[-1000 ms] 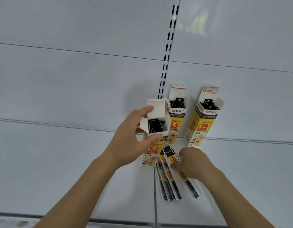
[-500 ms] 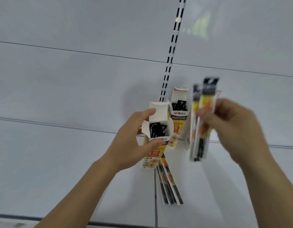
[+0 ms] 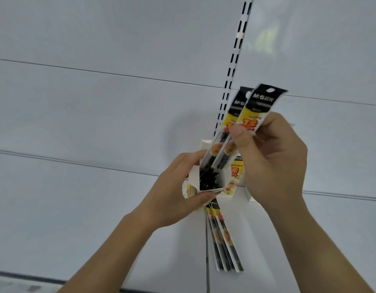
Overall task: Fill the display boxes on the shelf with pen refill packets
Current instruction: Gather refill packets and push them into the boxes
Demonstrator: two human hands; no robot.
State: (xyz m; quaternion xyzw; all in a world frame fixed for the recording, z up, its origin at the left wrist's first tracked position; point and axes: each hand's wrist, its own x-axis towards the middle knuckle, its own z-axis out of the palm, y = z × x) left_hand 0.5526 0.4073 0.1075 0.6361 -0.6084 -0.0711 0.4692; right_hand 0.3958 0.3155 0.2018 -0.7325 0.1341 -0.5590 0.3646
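My left hand point(image 3: 172, 195) grips a white and yellow display box point(image 3: 193, 176) on the shelf, thumb on its front lip. The box's open top shows black packet headers inside. My right hand point(image 3: 273, 161) pinches two pen refill packets point(image 3: 252, 111), black at the top and yellow below, and their lower ends reach into the box's opening. A second display box point(image 3: 235, 174) stands just behind, mostly hidden by my right hand. Several more refill packets point(image 3: 223, 240) lie flat on the shelf below the boxes.
The white shelf board point(image 3: 98, 218) stretches left and right of the boxes. A slotted black upright rail point(image 3: 231, 66) runs up the white back panel behind them. The shelf's dark front edge point(image 3: 24, 275) shows at the bottom left.
My right hand lifted two packets from the pile on the shelf, swung them up and left, and now their lower ends enter the box. My left hand stayed on the box.
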